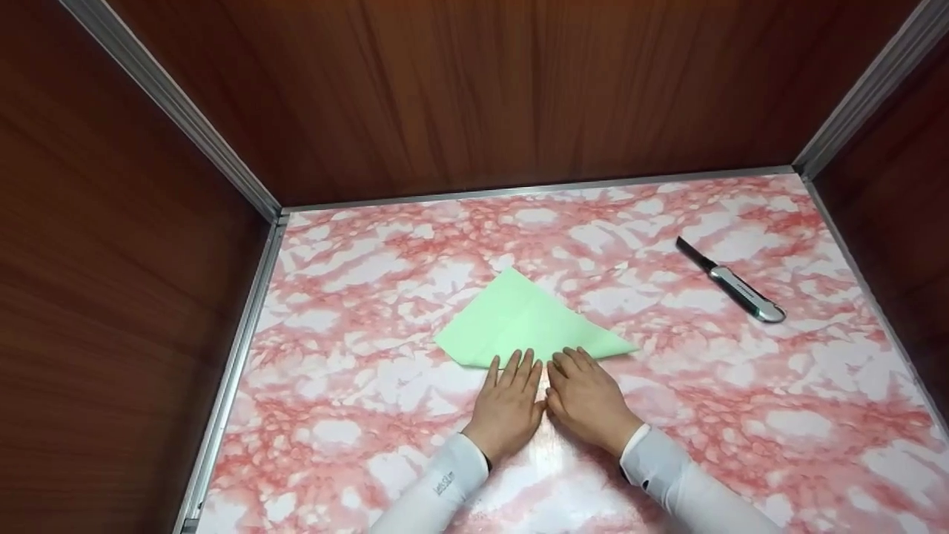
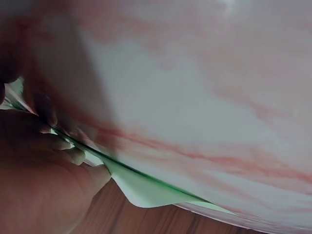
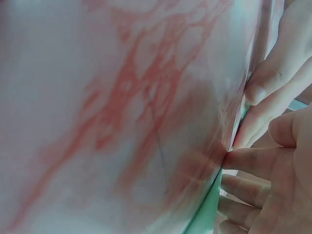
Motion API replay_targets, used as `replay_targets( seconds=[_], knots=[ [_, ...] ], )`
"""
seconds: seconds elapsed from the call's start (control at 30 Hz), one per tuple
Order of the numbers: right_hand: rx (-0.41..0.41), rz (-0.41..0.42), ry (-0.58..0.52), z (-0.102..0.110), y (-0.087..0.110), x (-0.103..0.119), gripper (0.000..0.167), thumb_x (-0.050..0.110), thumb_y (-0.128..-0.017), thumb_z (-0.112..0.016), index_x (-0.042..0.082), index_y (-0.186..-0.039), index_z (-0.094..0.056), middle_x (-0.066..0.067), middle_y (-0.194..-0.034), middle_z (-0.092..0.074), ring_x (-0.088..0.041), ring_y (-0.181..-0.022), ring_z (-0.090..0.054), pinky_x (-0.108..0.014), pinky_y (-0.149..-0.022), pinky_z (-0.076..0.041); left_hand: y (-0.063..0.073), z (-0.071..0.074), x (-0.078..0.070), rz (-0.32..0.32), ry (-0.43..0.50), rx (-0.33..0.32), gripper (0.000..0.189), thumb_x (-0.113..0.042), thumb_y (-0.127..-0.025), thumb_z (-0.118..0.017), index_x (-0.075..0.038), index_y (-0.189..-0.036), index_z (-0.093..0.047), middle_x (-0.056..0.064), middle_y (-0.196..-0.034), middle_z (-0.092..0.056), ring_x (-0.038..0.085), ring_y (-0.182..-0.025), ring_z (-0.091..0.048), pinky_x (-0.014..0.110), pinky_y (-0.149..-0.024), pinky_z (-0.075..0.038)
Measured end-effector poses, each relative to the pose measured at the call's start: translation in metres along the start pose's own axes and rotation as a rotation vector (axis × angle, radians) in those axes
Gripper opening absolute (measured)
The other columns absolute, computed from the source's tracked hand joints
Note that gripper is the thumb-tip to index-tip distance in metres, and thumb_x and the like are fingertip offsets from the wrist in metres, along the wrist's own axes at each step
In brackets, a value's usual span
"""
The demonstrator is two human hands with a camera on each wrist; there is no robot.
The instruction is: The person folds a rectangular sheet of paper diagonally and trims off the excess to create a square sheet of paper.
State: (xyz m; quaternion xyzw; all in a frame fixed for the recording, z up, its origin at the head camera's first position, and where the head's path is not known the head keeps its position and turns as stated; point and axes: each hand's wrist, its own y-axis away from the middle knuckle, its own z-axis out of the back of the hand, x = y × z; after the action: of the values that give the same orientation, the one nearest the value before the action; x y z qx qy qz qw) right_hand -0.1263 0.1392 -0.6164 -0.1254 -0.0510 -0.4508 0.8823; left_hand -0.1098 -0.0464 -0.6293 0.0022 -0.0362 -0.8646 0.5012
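A sheet of light green paper [image 1: 519, 315], folded to a roughly triangular shape, lies on the table with its peak pointing away from me. My left hand [image 1: 508, 408] rests its outstretched fingers on the near folded edge, left of the middle. Just right of it, the fingers of my right hand [image 1: 589, 400] press on the same edge, slightly bent. The thumbs come close together below the fold. In the left wrist view one end of the paper [image 2: 146, 190] lifts a little off the table. The fingertips line the paper's edge [image 3: 204, 212] in the right wrist view.
A utility knife [image 1: 745, 293] with a black blade and a grey handle lies to the right, well apart from the paper. The red and white marbled table [image 1: 356, 437] is bordered by metal strips and brown wood-grain panels [image 1: 482, 96] at the back and both sides.
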Motion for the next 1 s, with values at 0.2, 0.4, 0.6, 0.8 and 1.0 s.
replay_targets(
  seconds=[0.2,0.4,0.6,0.8,1.0],
  knots=[
    [-0.003,-0.005,-0.015,0.0011,-0.0001,-0.0017,0.042,0.024,-0.101,-0.061,-0.007,-0.129,-0.067,-0.024,-0.136,-0.059,-0.042,-0.131,-0.051,-0.052,-0.117,-0.032,-0.0014,-0.0006,0.0047,-0.006,0.03,0.034,0.069,-0.052,-0.109,-0.034,-0.012,-0.164,-0.024,0.009,-0.17,-0.016,0.028,-0.156,-0.013,0.058,-0.122,-0.012],
    [0.009,-0.006,-0.009,0.0017,-0.0006,-0.0033,0.042,0.024,-0.102,-0.061,-0.006,-0.13,-0.067,-0.025,-0.139,-0.058,-0.042,-0.131,-0.051,-0.053,-0.117,-0.032,-0.0016,0.0037,0.0056,-0.005,0.011,0.043,0.069,-0.053,-0.109,-0.033,-0.012,-0.164,-0.025,0.009,-0.17,-0.016,0.028,-0.156,-0.013,0.058,-0.122,-0.013],
    [0.024,-0.023,-0.032,0.0029,-0.002,-0.0029,0.043,0.025,-0.102,-0.059,-0.007,-0.13,-0.067,-0.025,-0.14,-0.058,-0.043,-0.132,-0.051,-0.054,-0.117,-0.031,0.0036,0.0087,-0.0002,0.027,-0.019,0.041,0.07,-0.054,-0.108,-0.032,-0.011,-0.163,-0.028,0.01,-0.17,-0.015,0.029,-0.156,-0.011,0.062,-0.121,-0.012],
    [0.034,-0.025,-0.037,0.0043,-0.0017,-0.0024,0.043,0.025,-0.102,-0.059,-0.007,-0.13,-0.066,-0.024,-0.14,-0.058,-0.042,-0.132,-0.051,-0.054,-0.117,-0.031,0.0043,0.0055,0.0029,0.048,-0.018,0.02,0.072,-0.059,-0.107,-0.034,-0.014,-0.162,-0.032,0.009,-0.169,-0.02,0.03,-0.155,-0.016,0.063,-0.12,-0.015],
    [0.037,-0.027,-0.04,0.0028,0.0002,-0.0016,0.043,0.025,-0.102,-0.06,-0.006,-0.13,-0.067,-0.023,-0.14,-0.058,-0.041,-0.132,-0.05,-0.054,-0.118,-0.03,0.0073,-0.0005,0.0073,0.014,0.011,0.041,0.076,-0.062,-0.106,-0.029,-0.013,-0.164,-0.025,0.01,-0.17,-0.015,0.03,-0.156,-0.012,0.065,-0.119,-0.014]
  ],
)
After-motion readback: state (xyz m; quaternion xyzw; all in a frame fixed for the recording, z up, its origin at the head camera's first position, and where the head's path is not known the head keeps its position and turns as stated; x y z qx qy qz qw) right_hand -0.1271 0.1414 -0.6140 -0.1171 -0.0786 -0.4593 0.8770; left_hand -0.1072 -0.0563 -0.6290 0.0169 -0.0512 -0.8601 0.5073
